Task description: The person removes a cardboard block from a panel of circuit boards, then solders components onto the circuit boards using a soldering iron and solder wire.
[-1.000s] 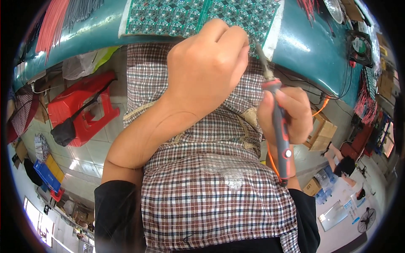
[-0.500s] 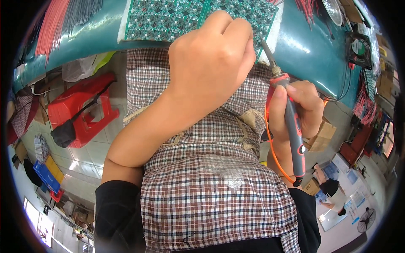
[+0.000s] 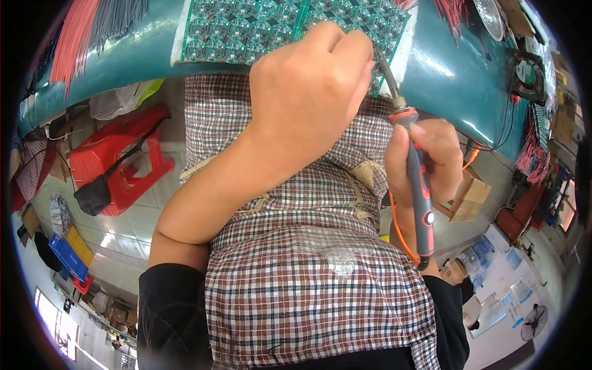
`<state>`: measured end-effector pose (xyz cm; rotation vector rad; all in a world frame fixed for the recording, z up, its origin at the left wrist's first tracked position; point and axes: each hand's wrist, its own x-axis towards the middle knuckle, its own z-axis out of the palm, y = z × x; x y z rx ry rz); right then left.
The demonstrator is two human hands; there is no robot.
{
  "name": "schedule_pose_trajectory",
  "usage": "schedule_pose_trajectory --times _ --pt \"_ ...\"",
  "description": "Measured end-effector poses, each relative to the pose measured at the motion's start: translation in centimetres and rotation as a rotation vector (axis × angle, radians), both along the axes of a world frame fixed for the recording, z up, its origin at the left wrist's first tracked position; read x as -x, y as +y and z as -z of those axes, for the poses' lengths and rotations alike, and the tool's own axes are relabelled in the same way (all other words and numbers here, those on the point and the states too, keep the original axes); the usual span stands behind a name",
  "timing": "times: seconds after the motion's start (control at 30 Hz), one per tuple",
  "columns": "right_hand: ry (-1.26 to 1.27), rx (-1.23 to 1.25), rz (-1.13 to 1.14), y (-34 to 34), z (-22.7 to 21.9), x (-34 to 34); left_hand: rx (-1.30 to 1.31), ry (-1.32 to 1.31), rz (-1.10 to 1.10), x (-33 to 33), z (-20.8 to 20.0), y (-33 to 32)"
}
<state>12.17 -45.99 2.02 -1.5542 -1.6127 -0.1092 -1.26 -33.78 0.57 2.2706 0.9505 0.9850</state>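
A green panel of circuit boards (image 3: 240, 31) lies at the table's near edge on a whitish backing. My left hand (image 3: 308, 92) is over the panel's near right part, its fingers curled into a pinch. Its fingertips are turned away, so I cannot make out what is between them. My right hand (image 3: 443, 160) grips a grey and red soldering iron (image 3: 422, 191) between thumb and fingers. The iron's tip points up and left onto the boards, close beside my left fingertips. An orange cord (image 3: 401, 225) runs by the iron.
Red wires (image 3: 73, 40) and dark wires (image 3: 120, 21) lie on the green table (image 3: 148, 61) at the far left. A small black fan (image 3: 526, 75) stands at the right. Below left is a red stool (image 3: 117, 160); a cardboard box (image 3: 470, 196) is at lower right.
My right hand has moved a little left with the soldering iron, bringing its tip a little lower on the boards. My left hand has shifted slightly nearer to me.
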Motion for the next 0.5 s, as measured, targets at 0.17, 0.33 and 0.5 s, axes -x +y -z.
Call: schedule_pose_trajectory --times 0.17,0.33,0.5 --pt "-0.043 0.028 0.010 0.1 -0.3 0.4 -0.029 -0.002 0.001 0.0 0.1 0.1" --pt "0.108 -0.086 -0.002 -0.2 -1.4 -0.5 -0.001 -0.050 -0.007 0.4 -0.8 0.2" --pt "0.136 -0.034 0.040 0.5 -1.7 -1.3 0.027 -0.017 -0.030 -0.2 -1.2 0.6"
